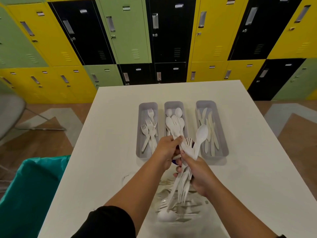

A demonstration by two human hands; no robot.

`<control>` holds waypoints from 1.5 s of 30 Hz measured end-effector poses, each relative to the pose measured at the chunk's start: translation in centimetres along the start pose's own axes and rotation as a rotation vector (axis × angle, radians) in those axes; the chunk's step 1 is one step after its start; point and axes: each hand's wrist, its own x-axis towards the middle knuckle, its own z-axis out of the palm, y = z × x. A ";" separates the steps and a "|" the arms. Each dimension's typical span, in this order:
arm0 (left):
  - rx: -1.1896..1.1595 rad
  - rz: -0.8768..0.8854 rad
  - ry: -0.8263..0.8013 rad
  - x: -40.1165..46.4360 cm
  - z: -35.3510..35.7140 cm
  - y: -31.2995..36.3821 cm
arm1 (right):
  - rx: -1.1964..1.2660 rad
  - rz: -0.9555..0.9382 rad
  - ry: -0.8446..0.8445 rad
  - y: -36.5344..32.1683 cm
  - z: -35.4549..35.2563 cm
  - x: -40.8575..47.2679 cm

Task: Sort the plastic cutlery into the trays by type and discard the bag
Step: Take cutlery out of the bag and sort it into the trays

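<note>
White plastic forks, spoons and knives already fill 3 trays (212, 158) on the worktop (106, 152), yet the right hand (199, 174) fingers clutch a mixed bundle (185, 177), the left hand (167, 149) fingers pinch 1 piece, and the bag (178, 208) nearer holds more, undiscarded.

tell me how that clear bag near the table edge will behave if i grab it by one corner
The clear bag looks thin and crumpled, so it will probably sag rather than hold its shape. Loose cutlery still lies inside, so it may slide to the low end or spill out. Its glossy film could be slippery.
</note>
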 end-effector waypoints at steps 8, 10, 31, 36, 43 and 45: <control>-0.124 -0.057 -0.045 0.3 -1.1 0.8 | -0.045 -0.042 0.081 0.6 -0.4 0.2; -0.130 -0.046 -0.054 0.6 -1.6 1.1 | -0.030 -0.067 0.092 0.8 -0.4 0.3; 0.513 0.426 0.365 4.8 -6.1 3.4 | -0.053 -0.026 0.105 1.2 -0.7 1.5; 0.339 0.023 -0.195 2.0 -3.2 2.0 | -0.088 -0.042 0.106 1.2 -0.2 1.8; 0.061 0.149 -0.025 2.2 -2.0 1.9 | -0.103 -0.045 0.079 1.2 0.7 1.4; -0.029 0.197 0.050 2.3 -2.5 2.7 | -0.064 -0.047 0.099 1.2 0.3 1.2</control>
